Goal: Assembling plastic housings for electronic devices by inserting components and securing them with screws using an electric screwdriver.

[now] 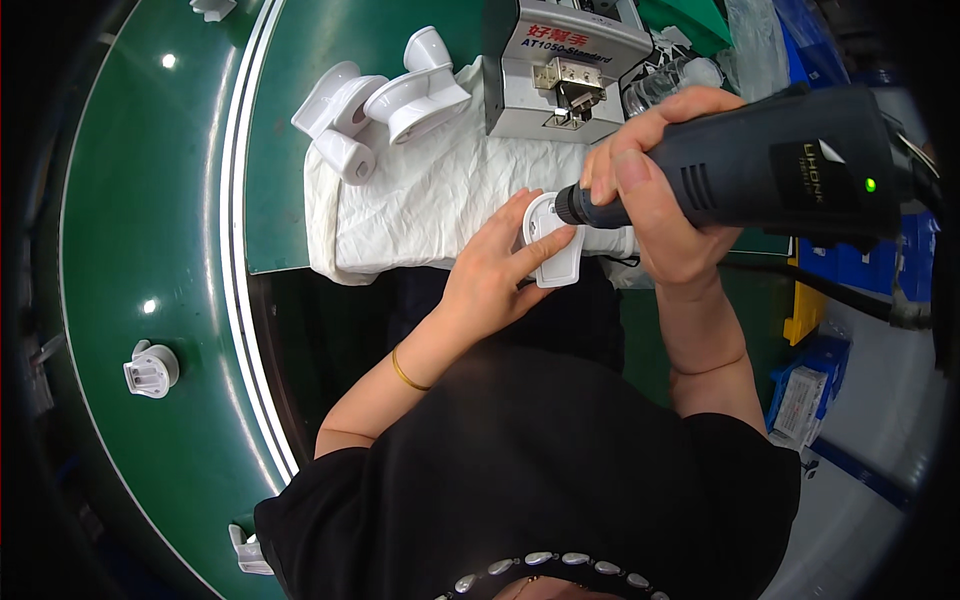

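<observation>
My right hand (655, 185) is wrapped round a black electric screwdriver (770, 165) with a green light at its rear end. The tool lies nearly level, its ribbed tip meeting a white plastic part (560, 265). That part has a rounded top and a flat, tapering lower piece. My left hand (495, 255) grips the part from the left, thumb across its front and fingers behind it. The screwdriver's tip hides the spot it touches. Beyond my hands, two white plastic housings (345, 115) (418, 95) rest on a white cloth (420, 210).
A grey benchtop machine (560, 75) stands at the cloth's far edge. On the left runs a green conveyor belt (150, 250) carrying several white parts (151, 369). Blue bins (870, 255) and a yellow bin edge (803, 305) are at the right, near the screwdriver's black cable (840, 290).
</observation>
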Demonstrator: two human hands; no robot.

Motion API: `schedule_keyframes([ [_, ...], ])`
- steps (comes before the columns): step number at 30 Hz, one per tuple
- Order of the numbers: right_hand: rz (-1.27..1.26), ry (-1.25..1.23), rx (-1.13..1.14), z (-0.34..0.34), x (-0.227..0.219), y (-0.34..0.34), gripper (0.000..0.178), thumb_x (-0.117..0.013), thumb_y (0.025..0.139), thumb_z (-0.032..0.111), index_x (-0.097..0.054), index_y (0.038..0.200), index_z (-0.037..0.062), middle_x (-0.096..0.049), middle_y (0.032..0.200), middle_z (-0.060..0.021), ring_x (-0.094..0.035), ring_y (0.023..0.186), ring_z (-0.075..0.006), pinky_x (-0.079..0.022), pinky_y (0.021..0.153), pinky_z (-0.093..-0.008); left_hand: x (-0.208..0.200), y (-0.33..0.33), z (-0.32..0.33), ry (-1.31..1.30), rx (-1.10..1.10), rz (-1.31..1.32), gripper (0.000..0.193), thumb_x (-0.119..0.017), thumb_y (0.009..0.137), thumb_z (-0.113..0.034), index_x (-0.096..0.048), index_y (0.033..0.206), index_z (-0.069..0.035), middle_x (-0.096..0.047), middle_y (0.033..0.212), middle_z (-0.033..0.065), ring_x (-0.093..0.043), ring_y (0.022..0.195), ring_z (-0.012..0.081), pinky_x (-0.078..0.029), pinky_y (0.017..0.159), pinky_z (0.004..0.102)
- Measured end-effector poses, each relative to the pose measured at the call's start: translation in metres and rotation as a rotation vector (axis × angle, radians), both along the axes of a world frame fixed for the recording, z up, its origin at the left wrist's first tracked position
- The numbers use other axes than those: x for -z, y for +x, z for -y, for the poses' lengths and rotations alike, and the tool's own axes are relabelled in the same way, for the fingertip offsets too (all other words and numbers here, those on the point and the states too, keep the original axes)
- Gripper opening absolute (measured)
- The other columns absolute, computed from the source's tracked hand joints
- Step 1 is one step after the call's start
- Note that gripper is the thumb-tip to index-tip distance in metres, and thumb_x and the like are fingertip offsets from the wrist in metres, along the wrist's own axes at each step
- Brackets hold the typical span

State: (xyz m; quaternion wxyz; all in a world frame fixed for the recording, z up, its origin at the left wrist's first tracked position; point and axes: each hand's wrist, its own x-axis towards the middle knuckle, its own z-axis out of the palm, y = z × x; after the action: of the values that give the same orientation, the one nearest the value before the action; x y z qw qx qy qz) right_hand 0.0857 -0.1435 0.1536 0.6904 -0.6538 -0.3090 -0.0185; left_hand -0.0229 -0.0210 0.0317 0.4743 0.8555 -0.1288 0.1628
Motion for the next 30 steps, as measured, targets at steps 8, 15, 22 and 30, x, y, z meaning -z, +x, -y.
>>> schedule_keyframes([
  [8, 0.047, 0.008, -0.150, 0.004, 0.000, 0.022, 0.037, -0.062, 0.081, -0.009, -0.046, 0.114, -0.0050, -0.061, 0.081, -0.0084, -0.058, 0.066, -0.0116, -0.051, 0.067, -0.0306, -0.008, 0.001, 0.004, 0.009, -0.008, -0.068, 0.074, -0.085, 0.058, -0.007, -0.063, 0.127, -0.018, -0.050, 0.135, 0.0254, -0.051, 0.124, 0.0426, -0.047, 0.099, 0.0453],
  [15, 0.065, 0.010, -0.191, 0.007, 0.002, 0.032, 0.043, -0.057, 0.085, -0.011, -0.039, 0.123, -0.0056, -0.061, 0.076, -0.0095, -0.061, 0.064, -0.0159, -0.054, 0.065, -0.0346, -0.023, 0.003, 0.010, 0.148, -0.058, -0.079, 0.071, -0.084, 0.059, -0.008, -0.064, 0.127, -0.019, -0.048, 0.138, 0.0241, -0.048, 0.127, 0.0410, -0.046, 0.101, 0.0452],
  [22, -0.393, 0.267, 0.303, 0.112, -0.003, 0.116, 0.039, -0.069, 0.083, 0.002, -0.047, 0.115, -0.0042, -0.061, 0.084, -0.0135, -0.063, 0.066, -0.0231, -0.055, 0.064, -0.0391, -0.052, 0.007, -0.003, 0.549, 0.182, 0.044, 0.043, -0.057, 0.081, -0.010, -0.065, 0.122, -0.019, -0.045, 0.145, 0.0111, -0.042, 0.134, 0.0361, -0.041, 0.108, 0.0461],
  [30, -0.743, -0.248, 0.775, 0.285, 0.146, 0.217, 0.043, -0.081, 0.074, 0.015, -0.061, 0.108, -0.0039, -0.064, 0.094, -0.0103, -0.063, 0.074, -0.0219, -0.058, 0.064, -0.0360, -0.088, 0.017, -0.040, 0.543, 0.101, -0.154, 0.040, -0.066, 0.072, -0.003, -0.063, 0.112, -0.011, -0.053, 0.138, 0.0121, -0.058, 0.117, 0.0308, -0.053, 0.090, 0.0382],
])
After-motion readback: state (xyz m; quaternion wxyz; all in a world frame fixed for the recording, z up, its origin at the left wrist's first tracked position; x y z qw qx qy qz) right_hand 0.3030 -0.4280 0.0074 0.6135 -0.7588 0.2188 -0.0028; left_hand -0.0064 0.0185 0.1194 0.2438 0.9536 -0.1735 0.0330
